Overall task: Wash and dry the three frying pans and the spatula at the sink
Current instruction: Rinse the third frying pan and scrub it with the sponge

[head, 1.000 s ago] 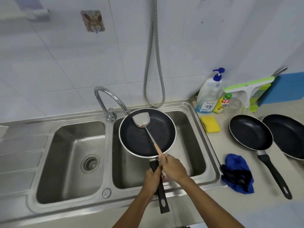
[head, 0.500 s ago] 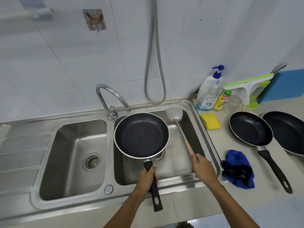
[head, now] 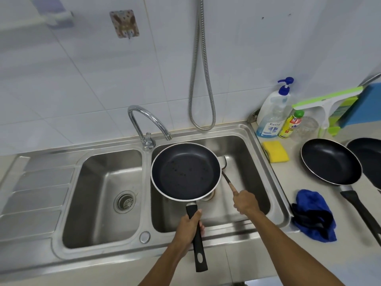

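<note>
A: In the head view, what is each hand doing?

B: The left hand (head: 187,228) is gripping the black handle of a pan (head: 185,172), fingers curled round it. It is holding the pan level over the right basin of the sink (head: 256,172), with the far rim lying just short of the tap (head: 138,129) spout. The right hand (head: 245,204) is clenching the wooden end of the spatula (head: 232,186).

A: Which way is the spatula lying?

B: Its long axis is running from the right hand toward the basin's far wall, leaning a little left. The blade is sitting low in the basin, just beside the pan's right rim and partly hidden by it. Whether it is touching the basin floor, I cannot tell.

A: And the rest?

B: On the bench right of the sink, two more pans (head: 329,162) (head: 369,159) are lying. A sponge (head: 275,151) is sitting by the sink's far right corner and a cloth (head: 311,215) near its front right corner.

A: What is the next move turning on?

B: Probably the right hand. It is lying nearer the sponge, so the spatula seems to need releasing first.
</note>
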A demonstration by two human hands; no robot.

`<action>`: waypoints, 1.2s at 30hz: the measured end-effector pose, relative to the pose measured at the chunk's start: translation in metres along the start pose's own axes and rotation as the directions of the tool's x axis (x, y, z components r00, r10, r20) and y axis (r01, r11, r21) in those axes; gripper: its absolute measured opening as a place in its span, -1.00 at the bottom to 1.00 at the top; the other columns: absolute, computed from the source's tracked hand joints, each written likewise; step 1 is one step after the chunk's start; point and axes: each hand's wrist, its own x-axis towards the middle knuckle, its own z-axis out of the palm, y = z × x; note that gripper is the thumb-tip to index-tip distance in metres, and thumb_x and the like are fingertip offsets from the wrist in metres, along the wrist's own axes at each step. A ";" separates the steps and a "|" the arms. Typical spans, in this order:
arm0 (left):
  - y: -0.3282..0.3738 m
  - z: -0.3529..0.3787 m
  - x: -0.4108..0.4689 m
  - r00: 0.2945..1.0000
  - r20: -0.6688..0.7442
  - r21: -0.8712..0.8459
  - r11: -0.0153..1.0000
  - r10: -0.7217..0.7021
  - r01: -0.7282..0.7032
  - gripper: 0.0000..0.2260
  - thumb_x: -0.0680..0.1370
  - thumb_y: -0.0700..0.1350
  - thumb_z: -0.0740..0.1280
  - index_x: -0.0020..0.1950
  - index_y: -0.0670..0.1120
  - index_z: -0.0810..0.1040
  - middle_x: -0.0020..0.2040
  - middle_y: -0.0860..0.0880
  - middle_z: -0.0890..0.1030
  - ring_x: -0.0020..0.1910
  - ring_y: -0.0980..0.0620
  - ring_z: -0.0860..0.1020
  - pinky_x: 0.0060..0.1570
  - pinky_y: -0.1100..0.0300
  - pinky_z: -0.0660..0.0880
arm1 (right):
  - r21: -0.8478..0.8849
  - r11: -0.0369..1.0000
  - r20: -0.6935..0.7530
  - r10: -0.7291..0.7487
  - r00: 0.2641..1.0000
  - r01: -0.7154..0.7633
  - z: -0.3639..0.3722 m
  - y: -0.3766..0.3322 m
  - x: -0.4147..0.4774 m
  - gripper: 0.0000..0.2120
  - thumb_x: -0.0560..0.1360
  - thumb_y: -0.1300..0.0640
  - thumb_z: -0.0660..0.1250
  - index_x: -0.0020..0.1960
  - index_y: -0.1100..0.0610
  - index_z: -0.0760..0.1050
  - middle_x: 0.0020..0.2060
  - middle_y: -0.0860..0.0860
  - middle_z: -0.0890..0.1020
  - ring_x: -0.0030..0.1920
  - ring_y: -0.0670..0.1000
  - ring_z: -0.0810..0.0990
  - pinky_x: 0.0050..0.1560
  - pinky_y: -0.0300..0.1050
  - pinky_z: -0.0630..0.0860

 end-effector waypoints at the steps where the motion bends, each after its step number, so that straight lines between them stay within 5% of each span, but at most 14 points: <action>1: 0.000 0.000 0.001 1.000 -0.008 -0.008 1.000 -0.008 0.008 -0.68 0.63 0.04 0.36 -0.23 -0.12 0.48 -0.40 -0.06 0.53 -0.33 -0.04 0.54 -0.05 -0.01 0.59 | 0.001 1.000 0.000 0.003 1.000 -0.003 0.002 0.001 0.003 -0.61 0.65 -0.06 0.15 -0.05 0.23 0.56 -0.14 0.14 0.68 -0.14 0.15 0.70 -0.04 0.14 0.68; 6: -0.001 0.001 0.006 0.999 -0.041 -0.070 0.997 -0.035 0.032 -0.69 0.64 -0.01 0.36 -0.24 -0.12 0.48 -0.42 -0.05 0.54 -0.36 -0.02 0.54 -0.02 -0.03 0.57 | 0.031 0.999 0.008 0.030 1.000 -0.030 0.012 0.008 0.010 -0.65 0.64 0.02 0.16 -0.20 0.19 0.51 -0.21 0.14 0.68 -0.21 0.14 0.71 -0.12 0.10 0.70; 17: -0.001 0.006 0.016 0.999 -0.029 -0.085 0.996 -0.028 0.026 -0.68 0.63 0.03 0.38 -0.24 -0.13 0.51 -0.38 -0.08 0.58 -0.29 -0.07 0.56 0.03 -0.06 0.57 | -0.101 0.992 0.061 0.084 0.995 -0.078 0.006 0.023 0.009 -0.69 0.60 0.09 0.25 0.17 0.33 0.49 0.07 0.19 0.64 0.07 0.21 0.65 0.04 0.01 0.61; 20: 0.000 0.012 0.016 1.000 -0.010 -0.045 0.999 -0.015 0.014 -0.61 0.63 0.06 0.36 -0.34 -0.10 0.57 -0.36 -0.10 0.62 -0.26 -0.07 0.58 0.11 -0.14 0.58 | -0.333 0.943 -0.137 -0.064 0.989 0.015 0.002 0.008 -0.018 -0.66 0.63 0.01 0.21 0.25 0.26 0.41 0.16 0.21 0.56 0.17 0.21 0.55 0.11 0.03 0.51; 22: 0.003 0.018 0.012 1.000 -0.008 -0.022 1.000 -0.001 0.001 -0.65 0.63 0.11 0.35 -0.23 -0.10 0.64 -0.30 -0.04 0.69 -0.19 -0.05 0.64 0.05 -0.05 0.56 | -0.357 0.920 -0.227 -0.252 0.941 0.160 0.011 -0.003 -0.047 -0.70 0.65 -0.04 0.16 0.19 0.17 0.45 0.04 0.12 0.61 0.05 0.12 0.59 0.03 0.01 0.58; 25: 0.007 0.028 0.009 0.999 0.029 -0.024 1.000 0.015 -0.014 -0.68 0.64 0.12 0.33 0.07 -0.13 0.65 -0.14 0.01 0.76 -0.02 0.00 0.71 0.13 0.05 0.58 | -0.201 0.954 -0.023 -0.229 0.973 0.220 0.037 -0.011 -0.089 -0.50 0.66 -0.24 -0.05 -0.01 0.04 0.53 -0.18 -0.02 0.65 -0.10 0.02 0.64 0.00 0.04 0.59; 29: 0.012 0.038 0.003 0.999 0.031 -0.047 0.999 0.018 -0.016 -0.70 0.65 0.10 0.30 0.14 -0.13 0.60 -0.05 0.05 0.77 0.00 -0.03 0.72 0.10 0.06 0.61 | 0.218 0.976 0.319 -0.047 0.947 -0.025 0.051 -0.015 -0.138 -0.22 0.60 -0.39 -0.19 -0.13 0.09 0.64 -0.27 0.11 0.72 -0.28 0.06 0.70 -0.24 -0.14 0.58; 31: 0.011 0.041 0.001 0.999 0.042 -0.037 0.999 0.019 -0.017 -0.70 0.66 0.13 0.28 0.18 -0.07 0.57 0.02 0.07 0.76 0.05 -0.03 0.71 0.17 0.03 0.60 | 0.287 0.957 0.276 -0.046 0.960 -0.037 0.054 -0.015 -0.152 -0.25 0.62 -0.35 -0.18 -0.16 0.07 0.64 -0.36 0.06 0.70 -0.36 0.02 0.69 -0.31 -0.16 0.58; 36: 0.015 0.042 -0.007 0.993 0.113 0.064 0.997 0.043 -0.051 -0.66 0.67 0.18 0.22 0.08 -0.05 0.62 0.00 0.05 0.76 0.01 0.02 0.71 0.11 0.14 0.60 | 0.179 0.975 0.004 -0.136 0.991 0.133 0.065 -0.003 -0.159 -0.38 0.65 -0.28 -0.13 -0.05 -0.06 0.66 -0.15 -0.11 0.71 -0.09 -0.13 0.64 0.05 -0.13 0.56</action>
